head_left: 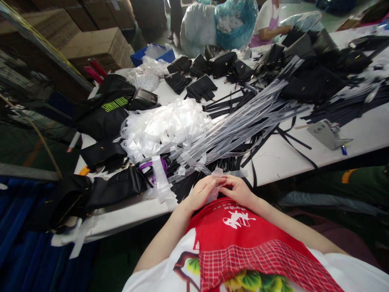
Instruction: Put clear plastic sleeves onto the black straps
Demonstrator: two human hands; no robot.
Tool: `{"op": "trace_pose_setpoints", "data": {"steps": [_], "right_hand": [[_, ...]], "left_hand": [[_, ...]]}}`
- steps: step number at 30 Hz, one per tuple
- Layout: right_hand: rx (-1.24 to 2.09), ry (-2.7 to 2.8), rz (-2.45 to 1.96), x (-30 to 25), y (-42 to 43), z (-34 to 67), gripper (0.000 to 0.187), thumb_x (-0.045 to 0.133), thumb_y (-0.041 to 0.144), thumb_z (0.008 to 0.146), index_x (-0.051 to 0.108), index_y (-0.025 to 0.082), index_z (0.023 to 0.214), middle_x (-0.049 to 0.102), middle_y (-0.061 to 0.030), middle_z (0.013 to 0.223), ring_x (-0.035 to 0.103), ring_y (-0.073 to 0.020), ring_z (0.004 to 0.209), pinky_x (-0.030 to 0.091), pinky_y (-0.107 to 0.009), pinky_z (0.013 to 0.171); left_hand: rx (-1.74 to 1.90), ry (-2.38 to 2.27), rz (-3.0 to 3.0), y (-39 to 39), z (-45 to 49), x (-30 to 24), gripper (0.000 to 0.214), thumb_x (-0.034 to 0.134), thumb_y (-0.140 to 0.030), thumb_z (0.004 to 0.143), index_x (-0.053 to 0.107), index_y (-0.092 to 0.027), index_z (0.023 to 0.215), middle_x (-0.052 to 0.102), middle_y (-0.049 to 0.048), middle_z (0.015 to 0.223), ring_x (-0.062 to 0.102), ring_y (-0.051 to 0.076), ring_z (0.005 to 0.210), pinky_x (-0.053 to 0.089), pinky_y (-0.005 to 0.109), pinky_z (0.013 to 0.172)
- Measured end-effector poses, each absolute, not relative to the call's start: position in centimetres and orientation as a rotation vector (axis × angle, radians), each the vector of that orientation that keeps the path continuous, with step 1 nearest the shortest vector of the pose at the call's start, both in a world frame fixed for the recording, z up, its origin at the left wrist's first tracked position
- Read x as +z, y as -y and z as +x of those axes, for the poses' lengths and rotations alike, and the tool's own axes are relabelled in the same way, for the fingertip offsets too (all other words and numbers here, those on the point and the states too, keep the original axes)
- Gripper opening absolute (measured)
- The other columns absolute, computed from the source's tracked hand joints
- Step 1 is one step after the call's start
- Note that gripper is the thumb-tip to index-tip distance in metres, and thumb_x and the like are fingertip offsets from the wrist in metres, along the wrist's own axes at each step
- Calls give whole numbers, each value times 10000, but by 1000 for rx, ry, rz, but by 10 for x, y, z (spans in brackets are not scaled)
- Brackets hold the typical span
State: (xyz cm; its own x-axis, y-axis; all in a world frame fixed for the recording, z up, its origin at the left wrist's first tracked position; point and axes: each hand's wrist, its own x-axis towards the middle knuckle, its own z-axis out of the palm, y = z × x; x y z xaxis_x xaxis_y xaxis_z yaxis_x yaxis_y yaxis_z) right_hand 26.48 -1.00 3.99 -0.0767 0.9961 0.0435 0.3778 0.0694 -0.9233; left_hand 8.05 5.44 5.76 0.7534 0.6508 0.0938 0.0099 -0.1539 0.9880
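My left hand (204,190) and my right hand (238,190) meet in front of the red apron (219,219), at the table's near edge. Their fingers are closed together on a translucent white plastic piece (217,173), which sticks out above and below them. Just beyond lie black straps (190,184) and a long bundle of clear plastic strips (240,121). To the left of that bundle is a heap of white plastic pieces (164,125). A purple strap (158,167) rests near the table edge, partly under a white strip.
Black leather bags (118,188) lie along the left edge, and several more small black bags (223,63) stand at the back. A tape dispenser (326,133) is on the right. Across the table sits another person (267,24). Cardboard stacks (94,46) stand at the far left.
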Motion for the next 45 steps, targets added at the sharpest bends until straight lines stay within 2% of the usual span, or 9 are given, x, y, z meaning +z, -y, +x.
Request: {"op": "trace_pose_setpoints", "data": {"steps": [4, 7, 12, 17, 23, 28, 34, 40, 45], "right_hand": [[1065, 1429, -1395, 36, 12, 269, 134, 678, 302, 835, 751, 191, 817, 714, -89, 997, 678, -191, 923, 546, -308, 798], [1116, 1359, -1382, 34, 13, 271, 177, 700, 350, 825, 730, 178, 795, 710, -81, 913, 672, -178, 850, 544, -316, 800], [1281, 1252, -1381, 29, 16, 261, 234, 721, 397, 797, 708, 165, 767, 702, -54, 842, 655, -157, 774, 548, -296, 764], [1658, 1173, -1235, 14, 17, 268, 331, 684, 425, 814, 722, 167, 1018, 726, -64, 962, 690, -156, 804, 567, -292, 755], [1350, 982, -1941, -43, -1, 341, 243, 626, 326, 871, 708, 133, 993, 746, -99, 952, 705, -156, 780, 567, -264, 723], [1541, 1041, -2047, -88, 0, 338, 137, 673, 242, 850, 705, 108, 851, 747, -102, 801, 673, -125, 588, 534, -210, 532], [1639, 1211, -2130, -115, -7, 284, 210, 632, 243, 889, 685, 116, 1048, 747, -75, 779, 669, -108, 568, 522, -187, 518], [1457, 1453, -2380, -130, -39, 270, 286, 702, 359, 815, 671, 116, 667, 679, -116, 610, 700, -219, 719, 516, -268, 671], [1374, 1463, -2452, -136, -48, 268, 319, 700, 377, 785, 630, 134, 591, 659, -121, 602, 680, -243, 752, 482, -287, 684]], "left_hand": [[716, -620, 1760, -53, 73, 58, 424, 328, -329, 1008, 653, -191, 1243, 626, 115, 1318, 556, 247, 1241, 410, 451, 1087], [659, -582, 1876, -47, 69, 56, 368, 469, -294, 944, 631, -194, 1259, 611, 121, 1334, 545, 260, 1256, 417, 443, 1085], [643, -788, 2018, -24, 77, 43, 272, 566, -233, 892, 685, -196, 1133, 687, 119, 1188, 629, 250, 1114, 498, 405, 979], [711, -1037, 1990, -14, 70, 29, 292, 448, -243, 974, 739, -219, 990, 736, 77, 1089, 671, 208, 1034, 527, 333, 890], [837, -1465, 1763, -16, 19, 19, 218, 589, -334, 907, 765, -205, 900, 763, 56, 920, 699, 209, 881, 530, 312, 796], [911, -1660, 1500, -6, -19, 15, 243, 645, -395, 853, 772, -188, 865, 761, 44, 851, 700, 203, 804, 532, 296, 747], [962, -1730, 1378, 8, -35, 12, 253, 659, -403, 841, 769, -176, 865, 756, 40, 828, 700, 197, 781, 542, 283, 740], [942, -1780, 1403, 10, -40, 12, 267, 669, -421, 836, 768, -174, 860, 750, 37, 814, 701, 201, 786, 544, 287, 736], [934, -1720, 1402, 9, -44, 13, 267, 646, -416, 858, 770, -185, 910, 762, 51, 900, 708, 212, 859, 538, 309, 805]]}}
